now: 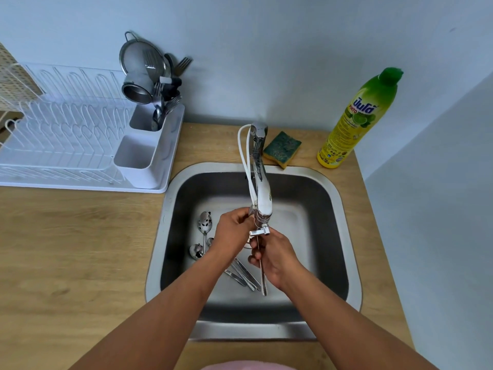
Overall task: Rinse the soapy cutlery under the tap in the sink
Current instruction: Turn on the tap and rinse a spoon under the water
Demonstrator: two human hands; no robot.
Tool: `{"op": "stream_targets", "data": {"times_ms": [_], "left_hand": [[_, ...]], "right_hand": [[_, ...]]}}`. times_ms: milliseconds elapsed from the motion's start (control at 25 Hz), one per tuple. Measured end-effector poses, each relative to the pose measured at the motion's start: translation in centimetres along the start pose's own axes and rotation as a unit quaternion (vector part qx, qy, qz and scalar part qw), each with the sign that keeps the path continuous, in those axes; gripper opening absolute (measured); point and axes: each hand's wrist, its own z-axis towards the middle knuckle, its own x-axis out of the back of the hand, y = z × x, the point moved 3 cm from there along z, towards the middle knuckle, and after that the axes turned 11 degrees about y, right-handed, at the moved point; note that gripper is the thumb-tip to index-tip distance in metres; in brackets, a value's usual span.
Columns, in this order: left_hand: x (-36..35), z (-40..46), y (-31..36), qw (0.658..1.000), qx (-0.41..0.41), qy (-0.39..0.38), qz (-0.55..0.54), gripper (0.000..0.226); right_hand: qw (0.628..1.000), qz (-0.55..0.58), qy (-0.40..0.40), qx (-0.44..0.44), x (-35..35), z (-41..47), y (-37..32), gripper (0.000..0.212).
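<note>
A steel sink [344, 236] is set in a wooden counter, with a chrome tap [260, 172] reaching over its middle. My right hand [277, 259] grips one piece of cutlery [263, 283] just under the spout; its handle points toward me and its head is hidden by my fingers. My left hand [233, 231] closes around the top of the same piece beside the spout. Soapy spoons [205, 225] lie on the sink floor at the left, their handles [244, 275] passing under my left wrist. I cannot tell whether water is running.
A white dish rack [80, 145] stands on the counter at left, its caddy holding clean forks, a strainer and a cup [149, 84]. A green and yellow sponge [282, 148] lies behind the sink. A dish soap bottle [357, 121] stands at the back right by the wall.
</note>
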Motion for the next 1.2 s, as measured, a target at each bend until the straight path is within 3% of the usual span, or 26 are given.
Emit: {"op": "stream_targets", "data": {"times_ms": [160, 360, 440, 600, 720, 880, 1000, 1200], "left_hand": [[0.0, 0.0, 0.4, 0.999, -0.005, -0.018, 0.027, 0.015], [0.6, -0.5, 0.4, 1.000, -0.019, -0.024, -0.006, 0.030], [1.1, -0.1, 0.2, 1.000, -0.007, -0.009, -0.010, 0.025], [2.3, -0.2, -1.1, 0.998, 0.045, 0.002, -0.042, 0.018], [2.9, -0.1, -1.4, 0.994, 0.082, 0.006, -0.072, 0.022], [2.5, 0.0, -0.8, 0.989, 0.122, 0.004, -0.086, 0.024], [2.1, -0.6, -0.8, 0.987, 0.136, 0.003, -0.087, 0.021], [1.5, -1.6, -1.5, 0.988, 0.113, -0.069, -0.075, 0.014]], "right_hand": [[0.998, 0.049, -0.025, 0.012, 0.4, 0.4, -0.2, 0.024], [0.999, -0.023, -0.042, -0.018, 0.6, -0.2, 1.1, 0.024], [0.997, 0.016, -0.066, -0.029, -0.2, -0.4, 1.0, 0.016], [0.992, 0.076, -0.063, -0.077, -1.3, -0.4, 0.7, 0.023], [0.993, 0.083, -0.045, -0.066, -1.7, -0.1, 0.4, 0.014], [0.996, 0.079, -0.039, -0.005, -1.3, 0.4, -0.1, 0.024], [0.997, 0.045, -0.050, 0.030, 0.3, 0.3, 0.3, 0.016], [0.995, 0.068, -0.041, 0.061, 2.3, -0.7, 1.8, 0.008]]}}
